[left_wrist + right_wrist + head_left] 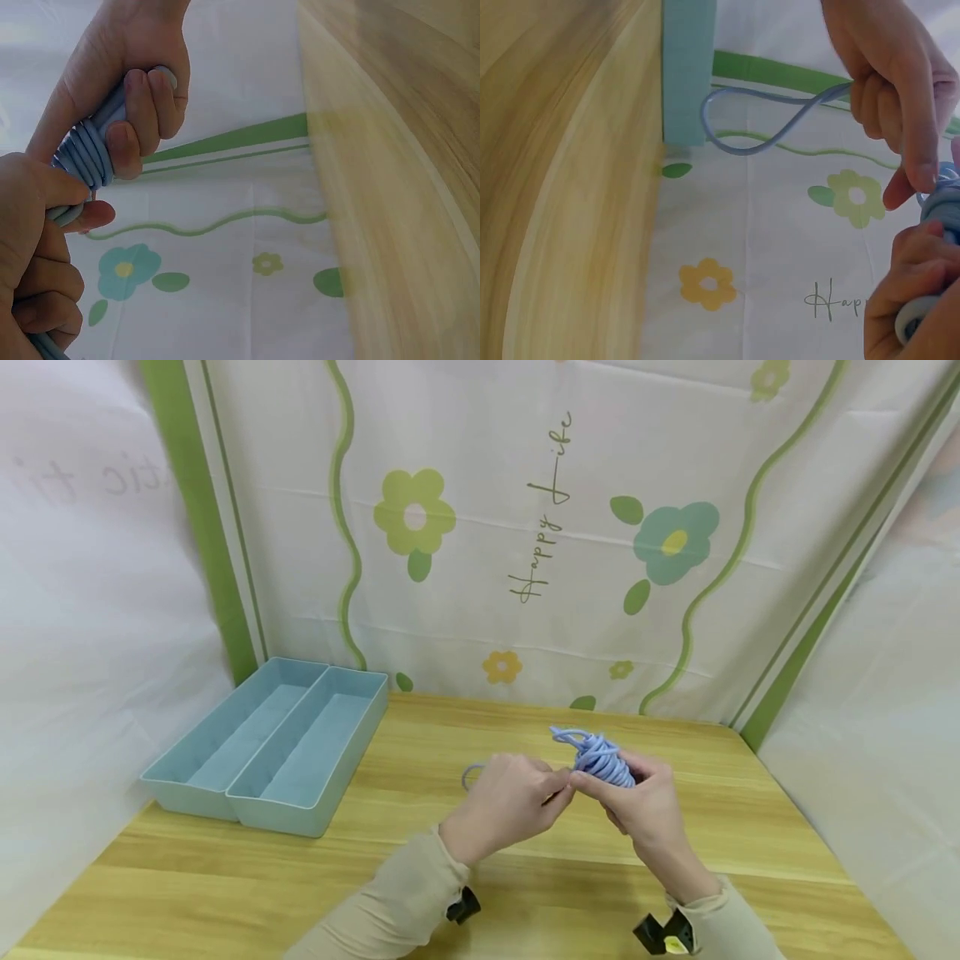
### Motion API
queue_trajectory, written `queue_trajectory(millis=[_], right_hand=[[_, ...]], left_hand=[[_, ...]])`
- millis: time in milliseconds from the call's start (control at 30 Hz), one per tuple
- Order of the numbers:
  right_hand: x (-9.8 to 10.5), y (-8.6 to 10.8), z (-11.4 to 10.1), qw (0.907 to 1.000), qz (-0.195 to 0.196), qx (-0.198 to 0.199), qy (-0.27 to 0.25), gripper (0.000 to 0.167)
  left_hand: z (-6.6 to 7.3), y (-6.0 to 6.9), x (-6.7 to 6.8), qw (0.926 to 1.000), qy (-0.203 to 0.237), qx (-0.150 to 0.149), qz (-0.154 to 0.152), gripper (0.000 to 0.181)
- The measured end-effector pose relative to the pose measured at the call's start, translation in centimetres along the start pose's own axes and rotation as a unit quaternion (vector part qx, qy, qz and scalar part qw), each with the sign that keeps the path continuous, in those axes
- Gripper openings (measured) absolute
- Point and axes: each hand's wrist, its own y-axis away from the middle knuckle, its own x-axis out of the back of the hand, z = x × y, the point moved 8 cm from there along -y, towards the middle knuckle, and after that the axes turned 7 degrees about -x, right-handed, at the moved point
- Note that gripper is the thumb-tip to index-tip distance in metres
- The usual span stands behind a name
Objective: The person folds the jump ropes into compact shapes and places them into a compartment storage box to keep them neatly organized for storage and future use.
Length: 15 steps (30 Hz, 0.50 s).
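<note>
A light blue cord [604,758] is wound into a tight bundle above the table, with a loop standing out at its upper left end. My right hand [651,803] grips this bundle, its fingers curled round it in the left wrist view. My left hand [512,803] pinches the cord between thumb and forefinger close beside the bundle. From the left fist a loose loop of the cord [739,152] hangs out, seen whole in the right wrist view. The palm side of the bundle is hidden by the right fingers.
Two pale blue trays [324,814] stand side by side at the table's left. The wooden table [450,727] ends at a white flowered curtain [480,568] behind, with more sheeting on both sides. Both sleeves carry small black mounts [462,906] at the wrists.
</note>
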Motion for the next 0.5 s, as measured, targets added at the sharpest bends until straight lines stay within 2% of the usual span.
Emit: queue_trajectory(millis=[133, 267, 400, 500], right_hand=[[0.1, -0.1, 0.7, 0.9987, 0.031, -0.019, 0.037, 0.02], [0.3, -0.2, 1.0, 0.9971, 0.044, -0.025, 0.057, 0.022], [0.5, -0.3, 1.1, 0.9987, 0.036, -0.035, 0.011, 0.019], [0.7, -0.3, 1.1, 0.9984, 0.022, -0.034, -0.04, 0.015]], left_hand=[[0.8, 0.0, -0.7, 0.9986, -0.046, -0.021, -0.017, 0.042], [1.1, 0.1, -1.3, 0.9982, -0.045, -0.024, -0.032, 0.043], [0.9, 0.3, -1.2, 0.9995, -0.003, -0.017, -0.027, 0.032], [0.7, 0.4, -1.3, 0.9976, 0.063, -0.016, -0.025, 0.015]])
